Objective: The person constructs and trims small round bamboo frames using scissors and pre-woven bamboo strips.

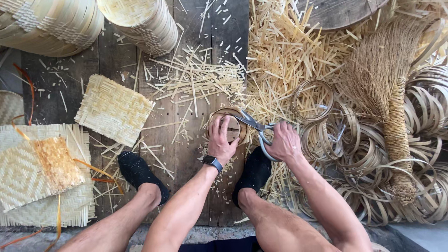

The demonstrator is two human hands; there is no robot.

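Note:
My left hand [220, 139] presses down on a small round woven bamboo piece [234, 126] ringed by a thin hoop, lying on the dark wooden boards between my feet. A dark watch sits on that wrist. My right hand [283, 142] grips metal scissors [257, 127], whose blades point left and meet the round piece's right edge. Trimmed bamboo slivers lie scattered around it.
A square woven mat [113, 108] lies to the left, and larger mats [28, 172] at the far left. Woven baskets [140, 21] stand at the top. Bamboo hoops [311, 99], coiled strips and a straw broom [389, 98] fill the right. A cuttings heap [280, 51] lies ahead.

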